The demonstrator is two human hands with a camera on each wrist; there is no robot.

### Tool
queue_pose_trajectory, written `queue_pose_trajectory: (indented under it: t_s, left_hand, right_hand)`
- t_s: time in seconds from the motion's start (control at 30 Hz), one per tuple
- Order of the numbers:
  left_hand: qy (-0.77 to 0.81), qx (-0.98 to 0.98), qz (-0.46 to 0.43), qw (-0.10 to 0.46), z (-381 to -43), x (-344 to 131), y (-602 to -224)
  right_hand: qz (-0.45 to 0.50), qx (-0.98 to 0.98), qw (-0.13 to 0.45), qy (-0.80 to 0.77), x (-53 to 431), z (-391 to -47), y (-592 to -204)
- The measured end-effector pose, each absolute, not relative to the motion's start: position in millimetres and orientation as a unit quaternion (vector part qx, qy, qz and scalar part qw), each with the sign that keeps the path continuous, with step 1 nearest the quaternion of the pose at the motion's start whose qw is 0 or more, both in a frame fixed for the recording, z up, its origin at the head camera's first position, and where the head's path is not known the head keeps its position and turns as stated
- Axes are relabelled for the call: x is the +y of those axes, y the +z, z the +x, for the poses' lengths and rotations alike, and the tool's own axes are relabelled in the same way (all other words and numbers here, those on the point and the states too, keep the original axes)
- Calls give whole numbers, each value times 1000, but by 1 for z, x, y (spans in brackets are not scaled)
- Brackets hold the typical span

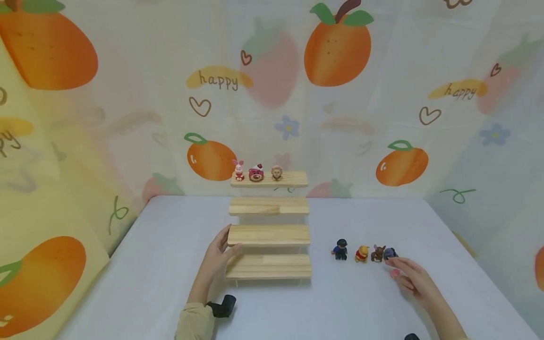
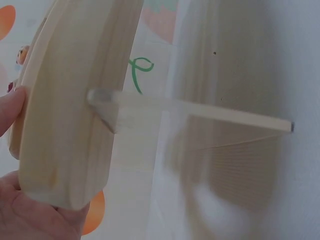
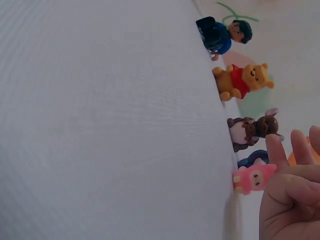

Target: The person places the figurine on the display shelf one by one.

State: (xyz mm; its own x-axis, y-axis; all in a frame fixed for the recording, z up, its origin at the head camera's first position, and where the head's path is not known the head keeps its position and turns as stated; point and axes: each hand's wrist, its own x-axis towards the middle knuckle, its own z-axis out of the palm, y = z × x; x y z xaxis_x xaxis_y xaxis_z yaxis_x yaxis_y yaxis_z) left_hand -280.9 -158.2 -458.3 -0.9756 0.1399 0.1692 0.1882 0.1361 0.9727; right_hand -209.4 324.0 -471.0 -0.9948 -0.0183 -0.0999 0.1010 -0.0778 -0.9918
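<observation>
My left hand (image 1: 216, 259) grips the left end of a wooden shelf board (image 1: 268, 235), the second tier up on a stepped display stand; the left wrist view shows this hand's fingers (image 2: 9, 112) and the board from below. My right hand (image 1: 414, 278) reaches over a small pink figurine (image 3: 252, 178) with its fingers extended. The figurine stands on the table close to the hand, and whether they touch I cannot tell. Behind it is a blue-grey figurine (image 1: 390, 253), partly hidden. A brown kangaroo figurine (image 3: 256, 131) stands alongside.
Left of the kangaroo stand a yellow bear figurine in red (image 1: 361, 254) and a dark-clothed toy man (image 1: 340, 250). On the top board (image 1: 295, 178) sit a pink rabbit-eared figurine (image 1: 239, 171), a magenta bear head (image 1: 256, 173) and a tan figurine (image 1: 277, 173). A fruit-print cloth hangs behind.
</observation>
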Motion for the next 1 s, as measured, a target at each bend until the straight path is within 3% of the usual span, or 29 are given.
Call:
queue_pose_trajectory:
  t_s: [0.37,0.8,1.0]
  left_hand:
    - [-658,-747,-93,-1,-275,-158,-447]
    - [-661,-744,-97,10,-282,-157,-461]
    - [-663,-742,-96,13,-280,-157,-462]
  right_hand:
    - [114,695,44,-709,324,-208,-477]
    - [37,689,45,-723,335,-207,-490]
    - [71,684,52,-724,334,-207,-491]
